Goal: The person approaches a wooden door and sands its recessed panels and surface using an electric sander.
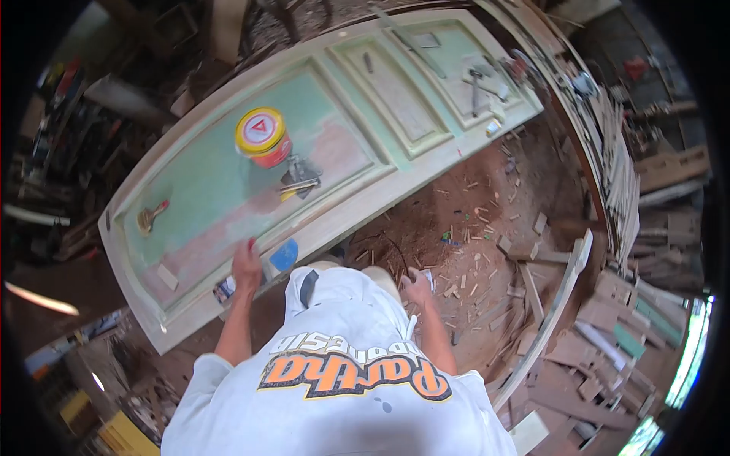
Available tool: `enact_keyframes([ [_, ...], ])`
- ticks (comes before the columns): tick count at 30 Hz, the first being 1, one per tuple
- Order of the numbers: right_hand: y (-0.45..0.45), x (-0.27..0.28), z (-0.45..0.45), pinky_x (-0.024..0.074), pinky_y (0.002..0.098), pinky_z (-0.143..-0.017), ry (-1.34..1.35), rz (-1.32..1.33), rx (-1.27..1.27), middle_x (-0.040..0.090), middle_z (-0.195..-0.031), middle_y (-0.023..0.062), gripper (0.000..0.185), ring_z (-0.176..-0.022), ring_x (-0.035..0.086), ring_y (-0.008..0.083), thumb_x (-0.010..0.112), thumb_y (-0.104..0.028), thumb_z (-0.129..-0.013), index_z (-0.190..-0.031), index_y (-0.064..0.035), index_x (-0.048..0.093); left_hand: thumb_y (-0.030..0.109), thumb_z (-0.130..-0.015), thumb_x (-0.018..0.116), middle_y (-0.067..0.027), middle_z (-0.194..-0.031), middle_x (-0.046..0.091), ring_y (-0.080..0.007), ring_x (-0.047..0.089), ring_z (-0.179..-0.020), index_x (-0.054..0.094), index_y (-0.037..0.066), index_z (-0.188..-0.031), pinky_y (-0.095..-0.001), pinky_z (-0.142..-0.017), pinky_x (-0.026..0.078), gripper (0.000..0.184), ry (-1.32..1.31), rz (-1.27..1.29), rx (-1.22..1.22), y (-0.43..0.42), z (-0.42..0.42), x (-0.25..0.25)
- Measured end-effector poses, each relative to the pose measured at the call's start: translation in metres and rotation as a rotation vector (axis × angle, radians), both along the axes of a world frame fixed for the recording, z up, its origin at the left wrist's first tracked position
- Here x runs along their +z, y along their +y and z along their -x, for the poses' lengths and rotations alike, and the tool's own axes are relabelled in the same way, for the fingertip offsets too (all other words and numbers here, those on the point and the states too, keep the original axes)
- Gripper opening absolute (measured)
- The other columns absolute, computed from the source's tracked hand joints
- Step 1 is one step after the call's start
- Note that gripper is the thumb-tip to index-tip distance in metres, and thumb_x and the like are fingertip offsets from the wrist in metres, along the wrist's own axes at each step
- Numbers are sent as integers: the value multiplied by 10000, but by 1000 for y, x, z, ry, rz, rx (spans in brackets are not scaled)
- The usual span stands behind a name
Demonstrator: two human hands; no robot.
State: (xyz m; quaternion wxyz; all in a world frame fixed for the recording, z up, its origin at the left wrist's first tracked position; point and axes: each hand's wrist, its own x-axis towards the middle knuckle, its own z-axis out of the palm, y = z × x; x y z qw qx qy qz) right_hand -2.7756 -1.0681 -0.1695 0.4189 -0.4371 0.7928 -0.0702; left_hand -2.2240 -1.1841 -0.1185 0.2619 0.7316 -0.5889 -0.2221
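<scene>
My left hand (245,264) is over the near edge of a large pale-green wooden door panel (414,163). Its fingers are curled, with a bit of red at their tips that I cannot make out. Just right of it on the door's edge lies a blue scraper (284,255); a small printed packet (224,289) is below it. My right hand (416,287) is low beside my leg, closed around a small whitish piece (430,280) whose kind is unclear. A yellow-lidded bucket (262,135) stands on the door, with dark scrapers (300,180) beside it.
A paintbrush (152,216) rests toward the door's left end. A hammer (475,91) and a long flat strip (411,44) lie toward its right end. Wood chips (471,251) litter the earth floor. A curved wooden piece (544,327) and stacked offcuts (616,334) are to my right.
</scene>
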Motion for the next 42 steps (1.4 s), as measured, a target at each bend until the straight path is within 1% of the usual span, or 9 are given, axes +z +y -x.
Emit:
enact_keyframes([
  [2, -44, 31, -3, 548, 471, -1213, 73, 38, 127, 729, -1527, 276, 672, -1418, 707, 424, 789, -379, -1011, -1549, 12, 693, 170, -1096, 634, -208, -1121, 728, -455, 699, -1098, 755, 56, -1253, -513, -976, 566, 228, 33, -97, 28, -3, 30, 9],
  [4, -81, 38, 4, 534, 473, -1232, 4, 88, 121, 717, -1543, 277, 665, -1436, 695, 425, 792, -360, -1009, -1552, 12, 691, 190, -1074, 702, -179, -1082, 742, -433, 721, -1050, 789, 102, -1237, -506, -940, 590, 204, -46, 12, -194, -16, 48, -2],
  [11, -168, 97, 30, 550, 439, -1221, -70, 147, 114, 746, -1513, 250, 574, -1409, 726, 365, 768, -277, -1048, -1533, 23, 700, 165, -994, 791, -132, -1149, 752, -384, 727, -1108, 797, 122, -1242, -495, -954, 596, 252, -226, -84, -119, 9, 54, -22],
  [14, -185, 71, 59, 604, 467, -1125, -110, 217, 167, 760, -1451, 276, 541, -1271, 783, 404, 756, -232, -1042, -1528, -3, 700, 155, -968, 812, -118, -1185, 759, -380, 724, -1148, 797, 127, -1263, -504, -989, 587, 296, -253, -83, -70, 15, 56, -31],
  [19, -239, 66, 124, 590, 476, -1149, -69, 278, 229, 753, -1447, 294, 519, -1304, 754, 444, 771, -220, -1034, -1480, 42, 720, 191, -935, 822, -165, -1373, 732, -412, 672, -1301, 719, 98, -1441, -562, -1162, 486, 525, -394, -112, 73, 13, 76, -33],
  [26, -347, 36, 267, 593, 462, -1148, -142, 347, 351, 763, -1453, 276, 517, -1321, 763, 400, 771, -227, -1049, -1490, 38, 718, 249, -966, 811, -221, -1487, 685, -442, 631, -1376, 631, 42, -1572, -589, -1207, 456, 665, -522, -80, 374, -58, 191, -7],
  [33, -379, 25, 455, 612, 465, -1088, -64, 276, 269, 794, -1400, 265, 501, -1243, 795, 398, 765, -212, -1043, -1491, 9, 729, 270, -1021, 800, -254, -1553, 661, -464, 592, -1479, 620, 60, -1581, -549, -1273, 456, 625, -312, -9, 272, -238, 363, -19],
  [40, -310, 4, 583, 605, 472, -1081, 165, -198, 275, 801, -1360, 294, 561, -1242, 796, 407, 788, -251, -1006, -1496, 14, 724, 369, -1053, 753, -191, -1578, 647, -421, 590, -1488, 616, 67, -1582, -554, -1263, 471, 624, -203, -59, 138, -477, 447, -31],
  [42, -264, -18, 611, 603, 460, -1084, 115, -279, 213, 805, -1355, 292, 556, -1258, 793, 389, 792, -211, -1000, -1488, 44, 716, 379, -1058, 752, -202, -1523, 658, -407, 604, -1465, 628, 62, -1547, -564, -1215, 515, 597, -264, -6, 177, -542, 444, -65],
])
